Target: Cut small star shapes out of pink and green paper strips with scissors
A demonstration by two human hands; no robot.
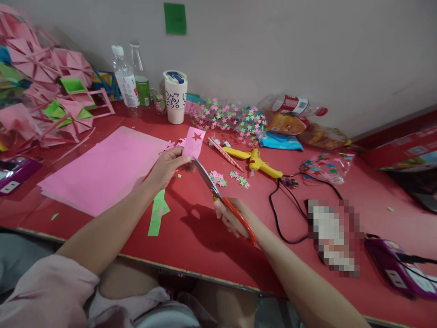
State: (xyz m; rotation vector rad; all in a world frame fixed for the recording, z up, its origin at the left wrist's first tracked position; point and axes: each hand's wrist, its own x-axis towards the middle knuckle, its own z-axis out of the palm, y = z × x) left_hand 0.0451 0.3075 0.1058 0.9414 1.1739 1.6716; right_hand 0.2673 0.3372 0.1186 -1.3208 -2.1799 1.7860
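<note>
Between the thumb and fingers of my left hand is a small pink paper strip, with a star-shaped hole near its top. My right hand grips scissors with orange-red handles. Their blade tips meet the lower edge of the strip beside my left thumb; how far the blades are apart is hard to see. Green paper scraps lie below my left wrist. Small piles of cut paper stars rest just beyond the blades. Under my left forearm is a stack of pink paper sheets.
A yellow glue gun with a black cord lies right of centre. Behind it are a bag of paper stars and bottles on their sides. A white cup and a water bottle stand by the wall. Pink paper constructions fill the left.
</note>
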